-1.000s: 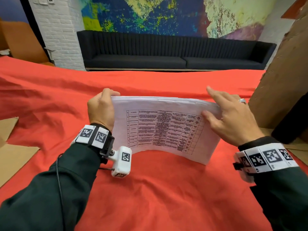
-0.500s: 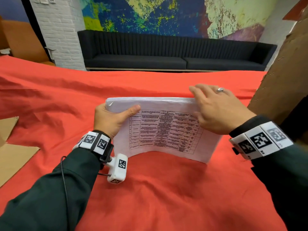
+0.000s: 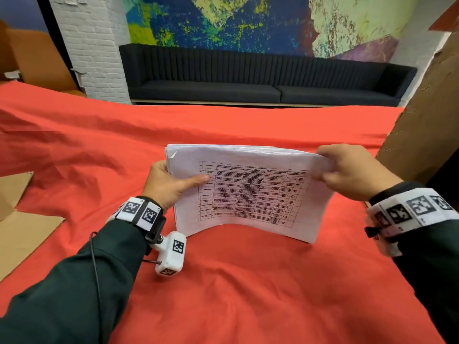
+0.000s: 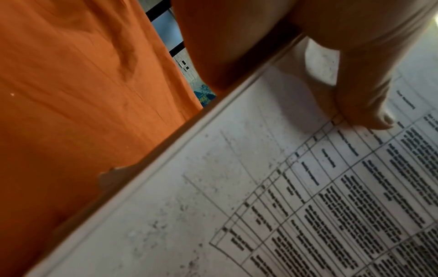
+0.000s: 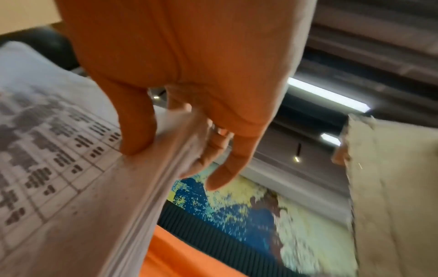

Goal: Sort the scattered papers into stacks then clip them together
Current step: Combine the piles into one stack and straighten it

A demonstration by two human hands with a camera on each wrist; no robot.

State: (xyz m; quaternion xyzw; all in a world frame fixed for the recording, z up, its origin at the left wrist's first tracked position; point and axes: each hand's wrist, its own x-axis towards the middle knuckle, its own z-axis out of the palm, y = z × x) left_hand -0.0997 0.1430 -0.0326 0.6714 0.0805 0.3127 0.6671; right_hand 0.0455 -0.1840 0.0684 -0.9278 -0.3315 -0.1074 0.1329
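A thick stack of white papers (image 3: 250, 192) stands on its lower edge on the red cloth (image 3: 236, 281), bowed, its front sheet printed with a table. My left hand (image 3: 173, 182) grips the stack's left side, thumb across the front sheet (image 4: 296, 187), fingers behind and hidden. My right hand (image 3: 347, 172) pinches the upper right corner, thumb on the front of the stack (image 5: 78, 187), fingers behind. No clip is in sight.
Brown cardboard (image 3: 22, 219) lies flat at the left on the cloth. A tall cardboard panel (image 3: 422, 115) stands close at the right, also seen as cardboard (image 5: 391, 187). A dark sofa (image 3: 248, 80) lines the far wall.
My right hand has slid from the top edge out to the upper right corner and now pinches it. The left hand went from behind the left edge to gripping it with the thumb in front.
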